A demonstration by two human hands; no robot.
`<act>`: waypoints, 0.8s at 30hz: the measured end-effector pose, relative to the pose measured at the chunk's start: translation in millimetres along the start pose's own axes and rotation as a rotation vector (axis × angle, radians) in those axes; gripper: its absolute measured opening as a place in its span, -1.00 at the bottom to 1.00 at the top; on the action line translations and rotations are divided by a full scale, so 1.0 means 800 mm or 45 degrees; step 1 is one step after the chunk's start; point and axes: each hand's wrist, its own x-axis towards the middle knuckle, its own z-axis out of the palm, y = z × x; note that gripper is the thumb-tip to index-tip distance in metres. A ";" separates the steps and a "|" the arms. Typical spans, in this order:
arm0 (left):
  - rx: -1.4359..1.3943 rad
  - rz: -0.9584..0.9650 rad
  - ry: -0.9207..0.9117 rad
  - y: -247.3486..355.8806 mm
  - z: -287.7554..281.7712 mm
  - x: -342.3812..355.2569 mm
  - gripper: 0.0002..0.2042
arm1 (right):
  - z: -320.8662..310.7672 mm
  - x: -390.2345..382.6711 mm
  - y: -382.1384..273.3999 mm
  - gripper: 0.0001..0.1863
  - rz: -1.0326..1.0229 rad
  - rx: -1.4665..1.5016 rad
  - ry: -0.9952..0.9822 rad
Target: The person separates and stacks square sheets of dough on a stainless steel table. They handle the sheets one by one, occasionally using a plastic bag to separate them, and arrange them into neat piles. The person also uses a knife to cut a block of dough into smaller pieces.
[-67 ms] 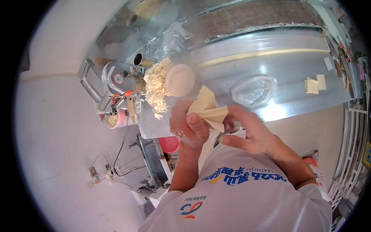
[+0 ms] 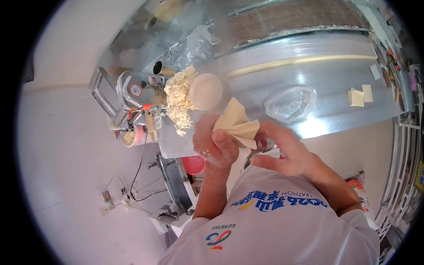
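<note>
My left hand is closed round a fanned stack of thin, pale dough wrappers, with the thumb across their near side. Their pleated edges spread upward and to the right. Just right of the stack is my right hand, fingers curved and thumb held well apart. Its fingertips come up close to the wrappers' right edge; whether they touch it I cannot tell. Beyond my left hand lie a heap of pale dough strips and a round, whitish, flat-topped thing.
A metal machine stands at the left end of the shiny worktop. A clear plastic bag lies right of centre, with pale square sheets farther right. A long pale strip runs along the back. Below the left edge is a red basin.
The wrappers' right edge has shifted slightly left, and my left hand with it. Both hands otherwise keep nearly the same place.
</note>
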 end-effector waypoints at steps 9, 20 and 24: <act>0.050 0.061 0.067 0.010 0.001 0.009 -0.30 | 0.001 0.009 0.012 -0.40 -0.004 0.080 -0.065; -0.216 0.141 0.197 -0.019 -0.016 0.004 -0.31 | 0.016 0.008 -0.017 -0.50 -0.477 -0.259 0.139; -0.491 0.000 0.264 -0.013 -0.025 0.006 -0.27 | 0.023 0.012 -0.032 -0.43 -0.602 -0.322 0.221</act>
